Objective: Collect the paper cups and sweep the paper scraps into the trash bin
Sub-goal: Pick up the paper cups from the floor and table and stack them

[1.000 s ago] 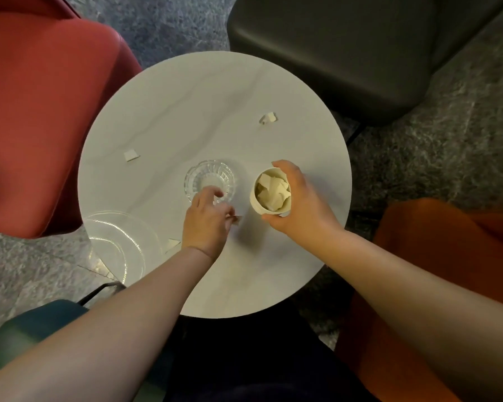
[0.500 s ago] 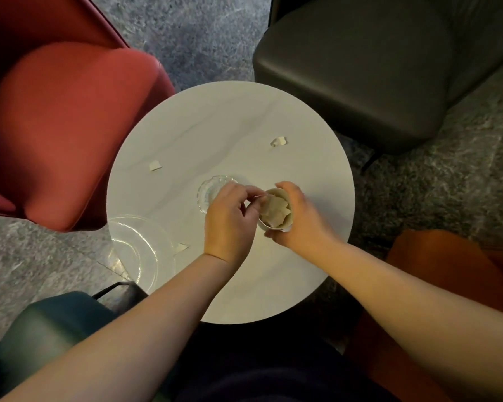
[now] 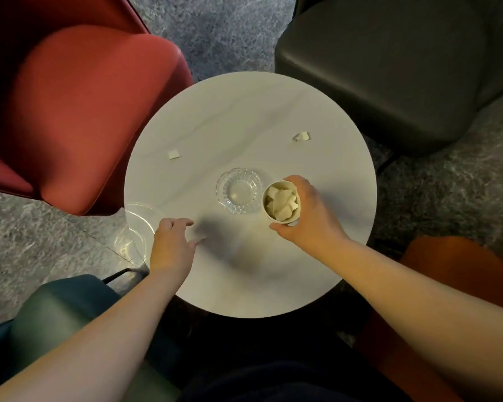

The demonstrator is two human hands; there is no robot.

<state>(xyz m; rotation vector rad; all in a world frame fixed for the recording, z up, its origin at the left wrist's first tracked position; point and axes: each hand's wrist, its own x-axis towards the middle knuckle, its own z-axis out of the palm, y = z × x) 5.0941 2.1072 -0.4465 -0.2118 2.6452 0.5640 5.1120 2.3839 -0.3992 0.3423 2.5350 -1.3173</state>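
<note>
Seen from above, a person's right hand [image 3: 308, 216] curls its fingers and thumb around a paper cup [image 3: 281, 204] stuffed with pale paper scraps, the cup standing on a round white worktop [image 3: 273, 117] toward its right side. Just to the cup's left, nearly touching it, sits a ribbed glass dish [image 3: 238, 190], the closest thing hemming the cup in on that side. The left hand [image 3: 172, 245] hovers low over the near-left part of the worktop with fingers loosely spread and holding nothing; it casts a soft shadow toward the centre. Directly beside that hand, a clear glass plate [image 3: 137, 230] overhangs the worktop's left edge, partly hidden by the fingers. Two loose scraps lie on the worktop: a small white scrap [image 3: 174, 154] on the far left, well apart from both hands, and a crumpled scrap [image 3: 302, 136] on the far right, beyond the cup. Chairs ring the worktop on all sides: a red armchair [image 3: 79, 111] at upper left, a dark grey armchair [image 3: 389, 68] at upper right, an orange seat [image 3: 453, 274] behind the right forearm, and a teal seat [image 3: 61, 309] under the left forearm. Grey mottled floor [image 3: 215, 30] shows between them. No trash bin appears in view.
</note>
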